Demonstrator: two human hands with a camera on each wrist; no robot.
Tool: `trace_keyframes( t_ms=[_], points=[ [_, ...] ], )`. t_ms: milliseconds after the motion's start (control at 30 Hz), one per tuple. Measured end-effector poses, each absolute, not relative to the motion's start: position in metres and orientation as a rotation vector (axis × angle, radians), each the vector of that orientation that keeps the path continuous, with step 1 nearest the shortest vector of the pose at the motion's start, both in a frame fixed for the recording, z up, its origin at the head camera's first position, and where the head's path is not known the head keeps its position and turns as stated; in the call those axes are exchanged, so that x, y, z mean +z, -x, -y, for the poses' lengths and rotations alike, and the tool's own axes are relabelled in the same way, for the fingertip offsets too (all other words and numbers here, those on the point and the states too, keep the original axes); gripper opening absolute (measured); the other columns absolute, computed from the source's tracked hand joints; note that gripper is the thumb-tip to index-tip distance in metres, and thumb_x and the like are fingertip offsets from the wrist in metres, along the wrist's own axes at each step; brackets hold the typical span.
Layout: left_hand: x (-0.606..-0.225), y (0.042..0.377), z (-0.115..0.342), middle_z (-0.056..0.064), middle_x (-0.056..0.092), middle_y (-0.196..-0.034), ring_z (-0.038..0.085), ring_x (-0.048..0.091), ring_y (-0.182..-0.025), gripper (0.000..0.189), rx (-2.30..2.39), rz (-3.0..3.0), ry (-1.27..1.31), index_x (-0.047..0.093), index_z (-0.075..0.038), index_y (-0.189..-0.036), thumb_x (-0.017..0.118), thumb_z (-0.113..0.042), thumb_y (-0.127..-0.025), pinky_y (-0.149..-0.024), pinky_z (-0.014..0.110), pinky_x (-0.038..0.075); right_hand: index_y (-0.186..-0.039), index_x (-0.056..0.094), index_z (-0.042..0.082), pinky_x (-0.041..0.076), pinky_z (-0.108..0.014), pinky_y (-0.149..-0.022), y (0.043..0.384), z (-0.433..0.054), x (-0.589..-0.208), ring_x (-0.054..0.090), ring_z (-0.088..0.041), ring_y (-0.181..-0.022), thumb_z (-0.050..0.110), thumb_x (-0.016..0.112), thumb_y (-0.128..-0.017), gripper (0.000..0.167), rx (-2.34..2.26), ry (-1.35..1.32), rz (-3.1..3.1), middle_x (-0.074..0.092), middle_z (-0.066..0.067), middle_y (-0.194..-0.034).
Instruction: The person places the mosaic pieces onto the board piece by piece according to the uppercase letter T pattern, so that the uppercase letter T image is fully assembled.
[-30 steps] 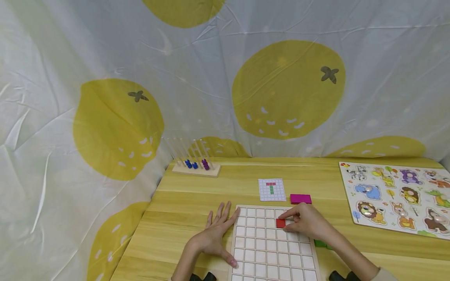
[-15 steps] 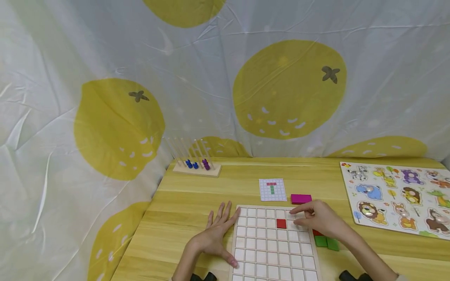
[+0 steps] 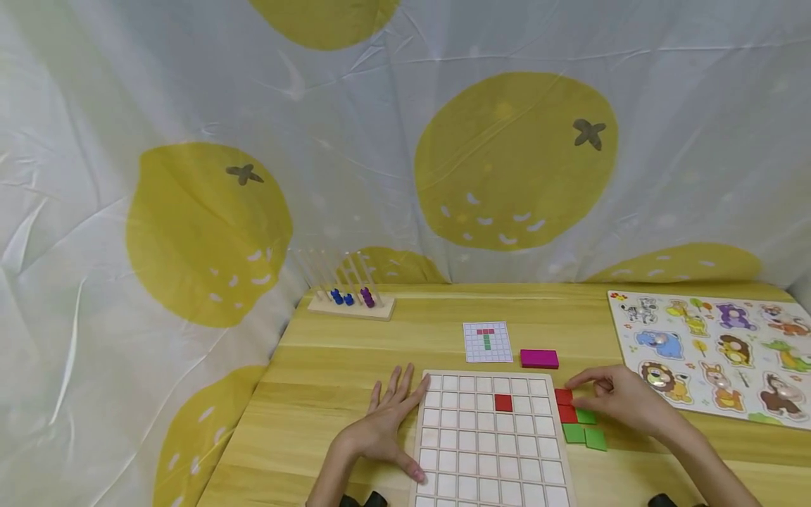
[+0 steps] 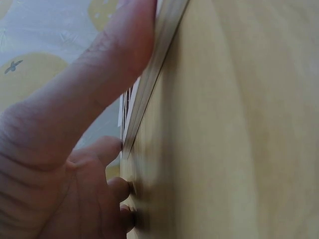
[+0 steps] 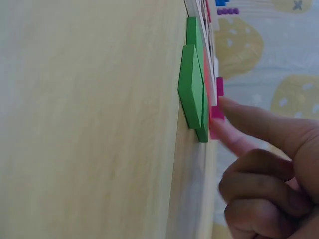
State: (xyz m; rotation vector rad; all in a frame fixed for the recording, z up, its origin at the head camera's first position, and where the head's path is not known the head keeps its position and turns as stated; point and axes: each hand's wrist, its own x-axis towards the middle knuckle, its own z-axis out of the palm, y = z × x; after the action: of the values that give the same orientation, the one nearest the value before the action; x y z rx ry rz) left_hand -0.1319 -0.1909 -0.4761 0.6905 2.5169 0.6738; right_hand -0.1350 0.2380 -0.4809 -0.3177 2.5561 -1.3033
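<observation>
A white gridded wooden board (image 3: 478,443) lies on the table with one red square tile (image 3: 503,403) in an upper-row cell. My left hand (image 3: 383,429) is spread at the board's left side, thumb and index finger touching its edge; the left wrist view shows the thumb (image 4: 99,74) against the rim. Beside the board's right edge lie two red tiles (image 3: 567,414) and several green tiles (image 3: 574,433). My right hand (image 3: 617,398) is over this group, its thumb and index finger apart at the upper red tile, other fingers curled. No tile shows lifted between them.
A pattern card (image 3: 487,342) with a red and green T lies behind the board, and a magenta block (image 3: 539,359) sits to its right. Farther right is an animal puzzle board (image 3: 716,352). A peg stand (image 3: 351,306) with blue and purple pieces stands at the back left.
My right hand has let go of the red tile on the board and moved right, to the loose tiles beside it. My left hand has stayed at the board's left edge.
</observation>
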Motion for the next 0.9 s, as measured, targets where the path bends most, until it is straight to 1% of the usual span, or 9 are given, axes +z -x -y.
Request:
trace_keyframes(
  t_ms=[167, 333, 500, 633, 733, 900],
  points=[
    [-0.476, 0.132, 0.191, 0.018, -0.016, -0.173, 0.04, -0.02, -0.159, 0.147, 0.683, -2.517, -0.687, 0.005, -0.022, -0.168, 0.099, -0.047, -0.058, -0.125, 0.069, -0.014, -0.104, 0.076, 0.008, 0.027, -0.023, -0.05, 0.138, -0.233, -0.482, 0.024, -0.003, -0.053, 0.023, 0.081, -0.089, 0.022, -1.308, 0.241, -2.552, 0.025, 0.01, -0.059],
    [-0.476, 0.132, 0.191, 0.017, -0.017, -0.173, 0.04, -0.02, -0.159, 0.146, 0.683, -2.507, -0.685, 0.004, -0.021, -0.168, 0.099, -0.047, -0.059, -0.124, 0.069, -0.015, -0.1, 0.075, 0.009, 0.03, -0.024, -0.051, 0.139, -0.232, -0.483, 0.028, -0.004, -0.053, 0.025, 0.081, -0.089, 0.021, -1.29, 0.154, -2.559, 0.03, 0.009, -0.058],
    [-0.477, 0.132, 0.191, 0.016, -0.016, -0.173, 0.039, -0.02, -0.159, 0.146, 0.664, -2.517, -0.682, 0.004, -0.023, -0.168, 0.098, -0.048, -0.059, -0.125, 0.068, -0.015, -0.105, 0.074, 0.007, 0.031, -0.024, -0.051, 0.139, -0.239, -0.482, 0.031, -0.005, -0.053, 0.024, 0.081, -0.089, 0.025, -1.277, 0.094, -2.584, 0.033, 0.009, -0.058],
    [-0.478, 0.131, 0.192, 0.015, -0.015, -0.174, 0.039, -0.019, -0.16, 0.146, 0.658, -2.524, -0.679, 0.005, -0.023, -0.168, 0.098, -0.048, -0.058, -0.125, 0.067, -0.014, -0.111, 0.07, 0.001, 0.03, -0.023, -0.05, 0.137, -0.244, -0.484, 0.028, -0.004, -0.052, 0.018, 0.079, -0.091, 0.029, -1.338, 0.164, -2.527, 0.031, 0.009, -0.059],
    [-0.479, 0.131, 0.192, 0.016, -0.014, -0.174, 0.04, -0.018, -0.16, 0.146, 0.65, -2.53, -0.681, 0.006, -0.023, -0.168, 0.099, -0.048, -0.058, -0.125, 0.068, -0.013, -0.112, 0.069, -0.001, 0.028, -0.022, -0.048, 0.136, -0.243, -0.486, 0.027, -0.003, -0.052, 0.016, 0.079, -0.09, 0.029, -1.371, 0.215, -2.5, 0.03, 0.009, -0.059],
    [-0.48, 0.131, 0.192, 0.016, -0.014, -0.174, 0.04, -0.018, -0.16, 0.146, 0.662, -2.53, -0.683, 0.006, -0.023, -0.168, 0.099, -0.048, -0.058, -0.125, 0.068, -0.013, -0.11, 0.069, 0.001, 0.028, -0.021, -0.047, 0.136, -0.24, -0.485, 0.029, -0.004, -0.05, 0.015, 0.082, -0.086, 0.03, -1.344, 0.172, -2.533, 0.035, 0.007, -0.06]
  ],
)
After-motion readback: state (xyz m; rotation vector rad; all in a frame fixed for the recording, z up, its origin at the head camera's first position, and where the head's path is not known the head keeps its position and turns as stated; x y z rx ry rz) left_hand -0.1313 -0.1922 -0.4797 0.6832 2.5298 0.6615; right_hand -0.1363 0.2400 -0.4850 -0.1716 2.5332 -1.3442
